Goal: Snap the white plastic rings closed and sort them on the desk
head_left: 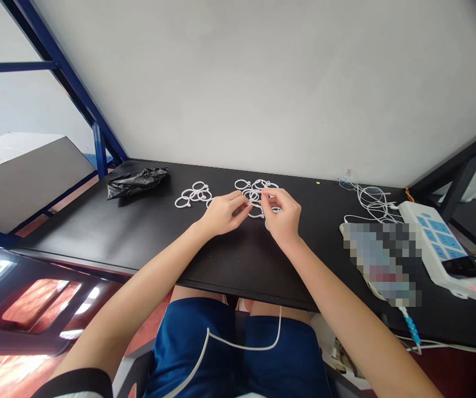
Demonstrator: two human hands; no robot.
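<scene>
My left hand (227, 213) reaches over the black table with thumb and fingers closed in a pinch at a thin white ring (256, 216). Facing it, my right hand (283, 214) pinches at the same spot, its fingertips on the ring's far side. Which part each hand grips is too small to make out. Several more white rings (242, 184), each with a small knob at one point, lie behind and under my fingers. To the left of my left hand rests a loose cluster of similar rings (194, 194), partly overlapping.
A crumpled black plastic bag (136, 182) lies at the table's (155, 237) back left. On the right are a phone (376, 265), blurred out, a white power strip (440, 237) and tangled white cables (372, 202). A wall rises behind; a cable crosses my lap.
</scene>
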